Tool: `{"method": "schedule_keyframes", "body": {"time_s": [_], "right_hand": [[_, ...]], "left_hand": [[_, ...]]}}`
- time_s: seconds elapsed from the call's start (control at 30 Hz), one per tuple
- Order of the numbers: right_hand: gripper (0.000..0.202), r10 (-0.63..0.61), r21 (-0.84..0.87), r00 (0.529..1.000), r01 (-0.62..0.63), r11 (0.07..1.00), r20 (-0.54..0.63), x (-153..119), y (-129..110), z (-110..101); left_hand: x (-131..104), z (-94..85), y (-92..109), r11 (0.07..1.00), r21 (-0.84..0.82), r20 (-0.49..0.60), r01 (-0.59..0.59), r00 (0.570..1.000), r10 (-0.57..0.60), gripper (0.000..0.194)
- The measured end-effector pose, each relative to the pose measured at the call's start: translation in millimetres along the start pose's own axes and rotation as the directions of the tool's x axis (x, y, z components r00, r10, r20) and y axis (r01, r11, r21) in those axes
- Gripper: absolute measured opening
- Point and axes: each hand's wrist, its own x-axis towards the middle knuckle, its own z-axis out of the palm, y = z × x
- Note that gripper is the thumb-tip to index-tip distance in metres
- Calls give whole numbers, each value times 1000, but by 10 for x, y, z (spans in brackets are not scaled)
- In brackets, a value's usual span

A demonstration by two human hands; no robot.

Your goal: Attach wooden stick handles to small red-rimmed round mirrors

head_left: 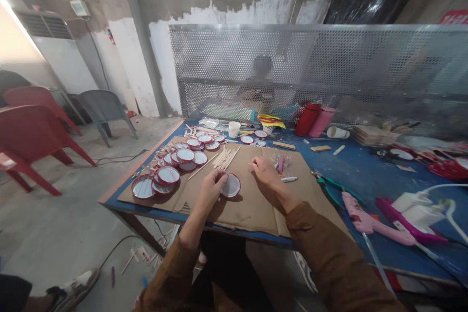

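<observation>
My left hand (213, 186) is closed on the edge of a round white disc (231, 185) with a red rim, held over brown cardboard (252, 212). To its right, my right hand (263, 171) is pinched, with a tiny pale tip at its fingers that is too small to name. Thin wooden sticks (225, 157) lie behind the hands. Many similar red-rimmed discs (168, 174) overlap at the left, some with sticks. Beside my right hand are a purple object (281, 164) and a white pen-like object (289, 179).
On the blue table (351, 170) at the right are green-handled pliers (331, 190), a pink glue gun (365, 217) and a power strip (413, 224). Red (307, 119) and pink (321, 123) bottles stand before a perforated metal screen (226, 58). A person is visible behind it.
</observation>
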Motion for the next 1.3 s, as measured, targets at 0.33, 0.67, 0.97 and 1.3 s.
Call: {"method": "schedule_keyframes", "body": {"time_s": [0.33, 0.67, 0.97, 1.3], "right_hand": [[30, -74, 796, 938, -244, 555, 339, -238, -277, 40], [17, -152, 793, 949, -135, 594, 275, -323, -356, 172], [25, 61, 819, 958, -271, 506, 280, -243, -348, 76], [17, -58, 101, 991, 70, 992, -120, -260, -247, 0]], "left_hand": [[23, 7, -78, 1000, 4, 88, -7, 996, 7, 17], [-5, 0, -54, 997, 75, 103, -23, 995, 15, 14], [-20, -3, -9, 999, 42, 107, 11, 994, -15, 13], [2, 11, -64, 999, 31, 82, 18, 996, -21, 14]]}}
